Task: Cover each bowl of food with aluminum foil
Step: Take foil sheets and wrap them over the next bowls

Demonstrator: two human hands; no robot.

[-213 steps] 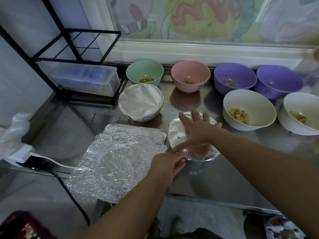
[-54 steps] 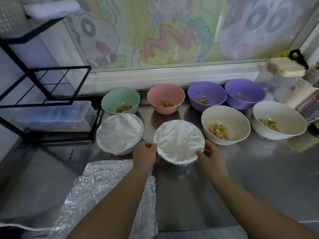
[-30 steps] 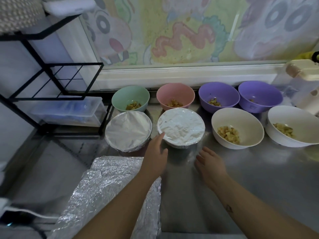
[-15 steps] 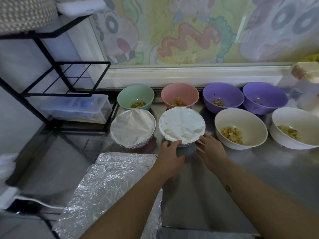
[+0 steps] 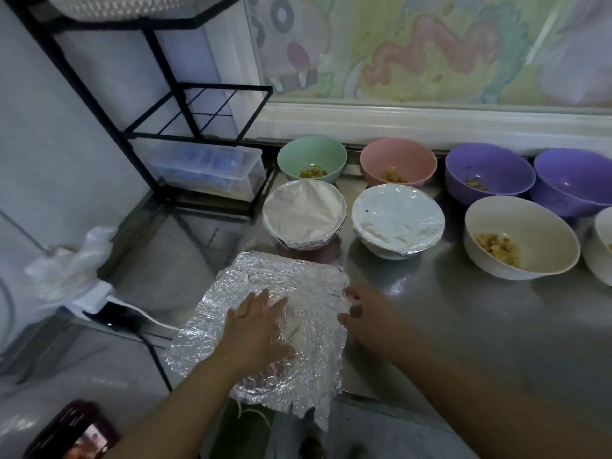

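Left hand (image 5: 255,329) and right hand (image 5: 371,323) moved from covered bowl (image 5: 397,220) to foil (image 5: 281,279).

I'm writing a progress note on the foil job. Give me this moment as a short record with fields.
covered: left foil-covered bowl, right foil-covered bowl, side by side
uncovered: green bowl, pink bowl, left purple bowl, right purple bowl, white bowl, second white bowl cut by the frame edge
foil stack: crinkled sheets at the counter's near edge, overhanging it
left hand: flat on the foil stack
right hand: fingers curled at the stack's right edge, apparently pinching a sheet
progress: two of eight visible bowls done
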